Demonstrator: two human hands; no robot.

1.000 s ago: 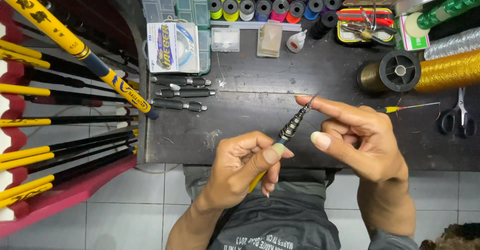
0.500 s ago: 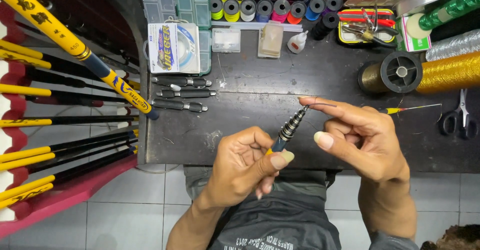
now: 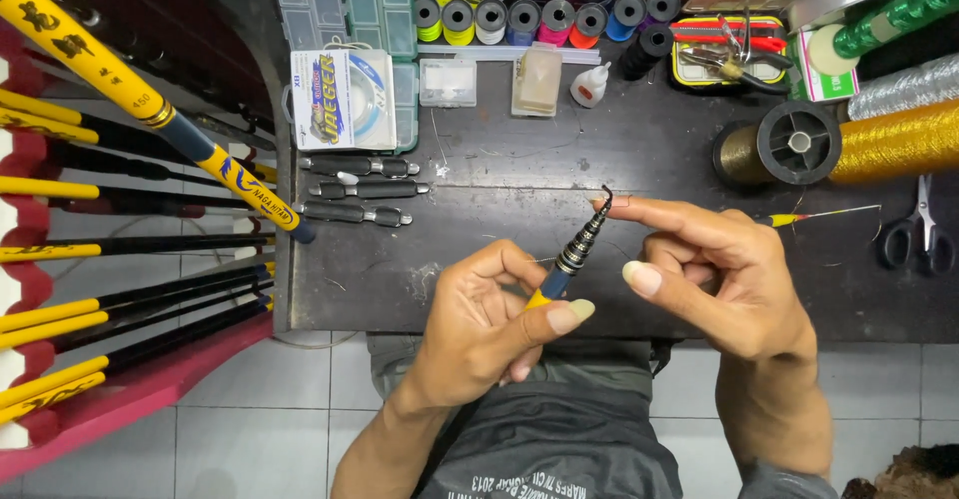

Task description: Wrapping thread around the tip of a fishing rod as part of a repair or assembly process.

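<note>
The left hand (image 3: 479,324) has its fingers clamped on the lower end of a telescoped fishing-rod tip (image 3: 577,249), a stack of dark ringed sections with a blue and yellow base, held tilted up to the right above the near edge of the tabletop (image 3: 519,159). The right hand (image 3: 719,269) reaches its forefinger and thumb to the very top of the rod tip, pinched together there on what looks like a fine thread or the tip loop (too thin to tell which). The step in hand seems to be work at that top end; the next move would call for a steady hold below and a fine touch above.

The dark tabletop carries three dark rod handles (image 3: 365,191), a line packet (image 3: 343,99), a row of coloured thread spools (image 3: 539,17), a gold thread reel (image 3: 789,144), scissors (image 3: 914,234) and a small float (image 3: 814,215). Left of it, yellow-and-black rods (image 3: 120,249) lie on a red rack over a pale tiled floor (image 3: 290,399).
</note>
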